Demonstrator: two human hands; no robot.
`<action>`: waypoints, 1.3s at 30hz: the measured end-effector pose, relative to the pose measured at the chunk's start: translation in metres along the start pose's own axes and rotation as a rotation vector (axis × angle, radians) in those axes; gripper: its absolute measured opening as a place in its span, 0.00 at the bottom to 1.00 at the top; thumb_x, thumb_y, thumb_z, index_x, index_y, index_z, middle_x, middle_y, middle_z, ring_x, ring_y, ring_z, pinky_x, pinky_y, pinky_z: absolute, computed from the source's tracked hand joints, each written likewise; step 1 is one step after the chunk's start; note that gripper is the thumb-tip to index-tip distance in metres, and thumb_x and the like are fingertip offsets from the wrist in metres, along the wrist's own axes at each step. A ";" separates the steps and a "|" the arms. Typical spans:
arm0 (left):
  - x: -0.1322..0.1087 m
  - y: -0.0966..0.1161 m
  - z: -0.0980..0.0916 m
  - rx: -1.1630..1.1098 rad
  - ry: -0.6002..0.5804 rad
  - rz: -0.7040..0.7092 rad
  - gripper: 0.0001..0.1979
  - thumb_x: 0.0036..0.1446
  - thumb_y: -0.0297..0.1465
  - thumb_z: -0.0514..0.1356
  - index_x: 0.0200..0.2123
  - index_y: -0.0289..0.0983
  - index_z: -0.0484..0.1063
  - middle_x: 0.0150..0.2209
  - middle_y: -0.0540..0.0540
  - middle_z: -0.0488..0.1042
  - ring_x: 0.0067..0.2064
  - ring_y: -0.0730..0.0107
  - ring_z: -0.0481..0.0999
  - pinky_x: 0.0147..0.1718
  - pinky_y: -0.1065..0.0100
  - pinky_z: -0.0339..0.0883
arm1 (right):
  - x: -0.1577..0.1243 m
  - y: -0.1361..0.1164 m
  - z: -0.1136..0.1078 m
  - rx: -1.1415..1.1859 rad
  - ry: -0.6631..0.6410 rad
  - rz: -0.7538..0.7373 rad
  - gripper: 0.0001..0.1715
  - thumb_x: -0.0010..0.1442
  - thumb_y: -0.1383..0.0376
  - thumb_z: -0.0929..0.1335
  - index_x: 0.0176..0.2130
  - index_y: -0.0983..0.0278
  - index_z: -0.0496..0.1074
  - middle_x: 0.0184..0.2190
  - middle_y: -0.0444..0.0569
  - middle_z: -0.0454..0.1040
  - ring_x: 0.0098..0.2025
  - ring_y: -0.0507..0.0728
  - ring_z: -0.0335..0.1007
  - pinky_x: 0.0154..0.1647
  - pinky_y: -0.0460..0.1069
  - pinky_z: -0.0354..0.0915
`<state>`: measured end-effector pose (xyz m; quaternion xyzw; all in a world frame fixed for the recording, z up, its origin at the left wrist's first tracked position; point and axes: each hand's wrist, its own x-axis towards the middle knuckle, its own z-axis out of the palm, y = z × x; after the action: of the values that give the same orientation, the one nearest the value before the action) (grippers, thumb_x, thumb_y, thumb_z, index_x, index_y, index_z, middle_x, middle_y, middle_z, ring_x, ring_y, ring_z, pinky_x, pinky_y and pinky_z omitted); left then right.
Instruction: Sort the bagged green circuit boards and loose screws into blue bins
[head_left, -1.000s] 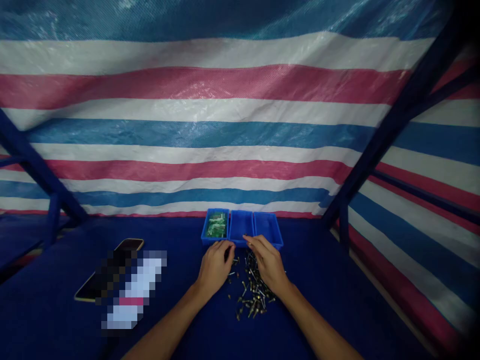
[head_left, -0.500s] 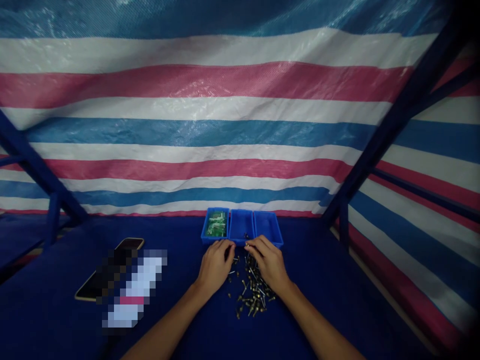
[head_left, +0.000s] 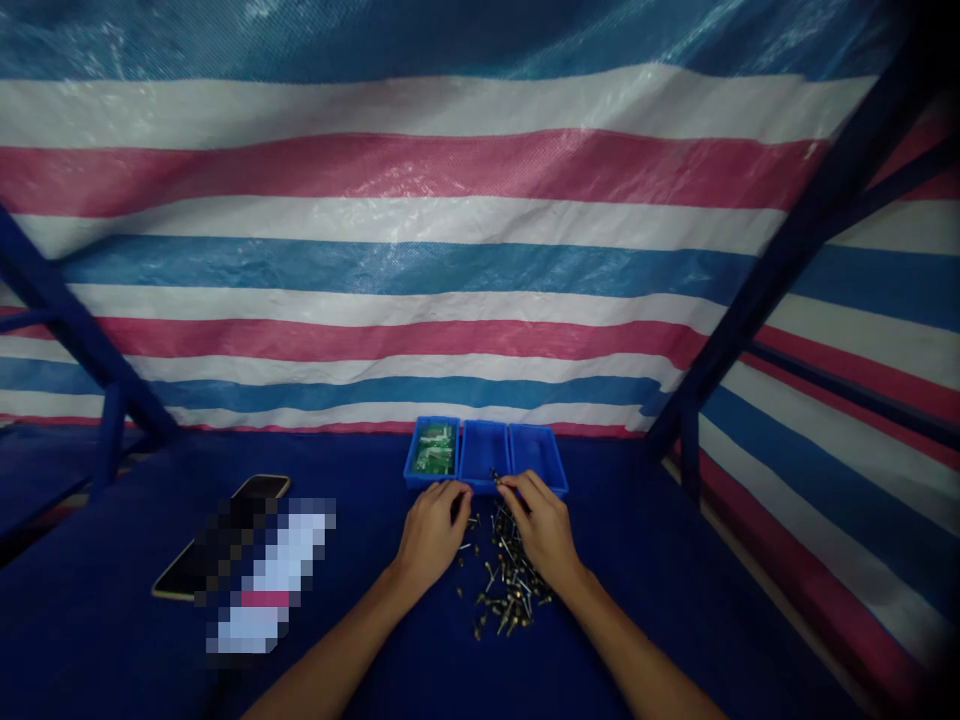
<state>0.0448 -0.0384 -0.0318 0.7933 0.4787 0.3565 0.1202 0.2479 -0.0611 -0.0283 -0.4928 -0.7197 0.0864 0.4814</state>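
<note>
A heap of small screw-like metal fasteners (head_left: 514,590), brass-coloured with thin silvery shanks, lies on the blue tabletop between my forearms. My right hand (head_left: 546,525) is above the heap's right side, thumb and forefinger pinched on a tiny fastener at the front rim of the middle blue bin (head_left: 484,440). A few dark bits show inside that bin, close to the fingertips. Left of the heap, my left hand (head_left: 433,530) rests with curled fingers and thumb drawn together below the left bin (head_left: 409,465); what they hold, if anything, is hidden. That bin contains green-and-white flat pieces (head_left: 435,447).
The right blue bin (head_left: 555,460) joins the other two in a row. A phone (head_left: 180,570) and a pixelated pale object (head_left: 277,580) lie on the left. Blue metal bars (head_left: 739,310) and striped sheeting (head_left: 420,265) enclose the table (head_left: 360,670).
My right hand's fingertips have shifted slightly up and right along the middle bin's front rim. My left hand has kept its pose, and the camera view has moved very slightly.
</note>
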 end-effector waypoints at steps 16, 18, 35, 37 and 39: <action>0.001 -0.001 0.001 0.012 -0.014 -0.011 0.13 0.73 0.33 0.52 0.41 0.42 0.76 0.37 0.46 0.80 0.42 0.59 0.79 0.41 0.61 0.70 | 0.000 -0.003 0.002 0.109 -0.056 -0.026 0.15 0.76 0.62 0.63 0.53 0.59 0.77 0.55 0.54 0.78 0.53 0.60 0.79 0.55 0.54 0.75; 0.000 -0.001 0.001 0.013 -0.021 -0.014 0.13 0.73 0.33 0.52 0.41 0.42 0.76 0.37 0.46 0.80 0.42 0.59 0.79 0.41 0.61 0.70 | -0.001 -0.002 0.003 0.109 -0.082 -0.009 0.15 0.76 0.62 0.63 0.54 0.58 0.77 0.54 0.53 0.80 0.52 0.60 0.80 0.54 0.53 0.76; 0.000 -0.001 0.001 0.016 -0.011 -0.007 0.12 0.72 0.30 0.53 0.43 0.42 0.78 0.38 0.46 0.81 0.42 0.59 0.79 0.43 0.62 0.70 | -0.004 0.009 0.008 -0.091 -0.051 0.042 0.13 0.77 0.61 0.62 0.53 0.58 0.74 0.48 0.51 0.82 0.47 0.60 0.82 0.48 0.53 0.75; 0.000 -0.002 0.001 0.020 -0.014 -0.007 0.13 0.72 0.30 0.53 0.43 0.42 0.79 0.38 0.46 0.82 0.42 0.59 0.79 0.43 0.61 0.70 | -0.004 0.010 0.007 -0.116 -0.025 0.046 0.13 0.77 0.60 0.62 0.52 0.59 0.74 0.47 0.51 0.82 0.46 0.61 0.82 0.47 0.53 0.74; 0.000 -0.002 0.001 0.023 -0.017 -0.006 0.13 0.72 0.31 0.53 0.44 0.42 0.79 0.38 0.46 0.82 0.43 0.58 0.79 0.43 0.61 0.70 | -0.004 0.011 0.006 -0.134 -0.011 0.047 0.13 0.77 0.59 0.62 0.52 0.59 0.74 0.46 0.51 0.82 0.45 0.61 0.82 0.46 0.52 0.74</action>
<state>0.0444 -0.0372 -0.0329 0.7962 0.4840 0.3441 0.1162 0.2499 -0.0566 -0.0403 -0.5402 -0.7147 0.0518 0.4413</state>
